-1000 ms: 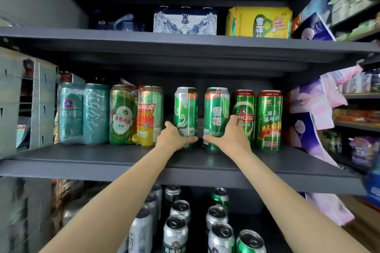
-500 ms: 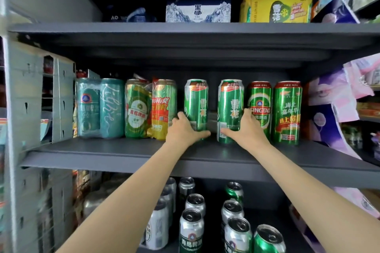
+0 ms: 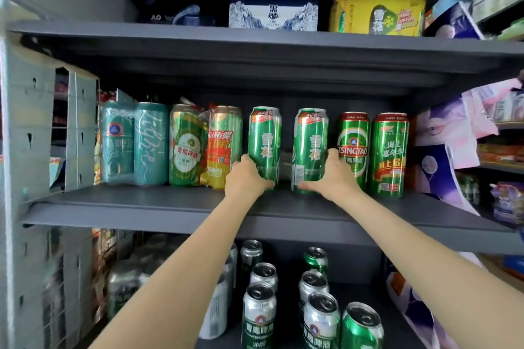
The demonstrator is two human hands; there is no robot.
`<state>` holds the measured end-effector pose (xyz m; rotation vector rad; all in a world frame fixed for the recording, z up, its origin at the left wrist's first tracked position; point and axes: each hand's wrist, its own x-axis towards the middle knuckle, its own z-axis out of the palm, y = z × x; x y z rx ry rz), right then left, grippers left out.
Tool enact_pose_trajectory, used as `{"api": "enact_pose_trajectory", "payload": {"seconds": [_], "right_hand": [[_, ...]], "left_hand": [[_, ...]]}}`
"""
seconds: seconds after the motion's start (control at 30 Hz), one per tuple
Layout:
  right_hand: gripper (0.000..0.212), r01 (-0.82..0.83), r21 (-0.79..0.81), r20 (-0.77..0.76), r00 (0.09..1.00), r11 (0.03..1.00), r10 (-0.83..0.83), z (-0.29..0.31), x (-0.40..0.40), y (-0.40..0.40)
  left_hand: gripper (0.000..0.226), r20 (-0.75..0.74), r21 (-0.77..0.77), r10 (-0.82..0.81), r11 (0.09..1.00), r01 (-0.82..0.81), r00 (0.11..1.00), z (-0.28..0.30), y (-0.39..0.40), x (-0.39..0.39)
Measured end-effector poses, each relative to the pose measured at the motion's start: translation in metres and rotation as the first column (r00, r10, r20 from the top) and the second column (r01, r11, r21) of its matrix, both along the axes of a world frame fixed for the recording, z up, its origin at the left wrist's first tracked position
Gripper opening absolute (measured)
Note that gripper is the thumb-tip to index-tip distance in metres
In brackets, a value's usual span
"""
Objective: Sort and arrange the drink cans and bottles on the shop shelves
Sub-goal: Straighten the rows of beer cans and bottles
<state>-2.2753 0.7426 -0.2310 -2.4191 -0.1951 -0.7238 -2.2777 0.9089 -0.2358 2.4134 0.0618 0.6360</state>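
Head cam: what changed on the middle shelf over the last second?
The left can turned in the left hand, its white side now round to the green face; the right can turned slightly in the right hand. Both hands kept their grip near the cans' bases. The Tsingtao cans and wrapped packs stayed put.

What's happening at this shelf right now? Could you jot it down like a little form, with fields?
Place: dark grey shop shelf
Left hand: grips left green can near its base
Right hand: grips right green can near its base
Both cans: upright, standing on the shelf, a gap between them
Right neighbours: Tsingtao can, then another green can
Left neighbours: wrapped can packs
Shelf below: silver and green cans
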Motion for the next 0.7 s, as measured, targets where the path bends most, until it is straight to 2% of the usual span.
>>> {"api": "enact_pose_trajectory", "payload": {"seconds": [0.23, 0.43, 0.5, 0.6, 0.7], "right_hand": [[0.078, 0.017, 0.004, -0.015, 1.0, 1.0, -0.017, 0.002, 0.007, 0.03], [0.079, 0.048, -0.007, -0.017, 0.999, 0.999, -0.049, 0.002, 0.014, 0.037], [0.077, 0.061, -0.004, -0.009, 0.998, 0.998, -0.061, 0.001, 0.017, 0.039], [0.078, 0.047, -0.002, -0.009, 0.999, 0.999, -0.047, 0.0, 0.018, 0.04], [0.076, 0.004, 0.031, -0.02, 1.0, 0.999, -0.003, 0.002, 0.015, 0.032]], "left_hand": [[0.08, 0.047, 0.162, 0.085, 0.983, -0.091, 0.995, 0.002, -0.009, 0.0], [0.08, 0.043, 0.231, 0.105, 0.966, -0.112, 0.994, 0.002, -0.011, 0.001], [0.078, 0.068, 0.317, 0.132, 0.937, -0.147, 0.989, 0.0, -0.012, 0.001], [0.081, 0.137, 0.488, 0.185, 0.842, -0.229, 0.973, -0.002, -0.013, 0.002], [0.088, 0.134, 0.463, 0.185, 0.857, -0.227, 0.973, -0.001, -0.013, 0.001]]}}
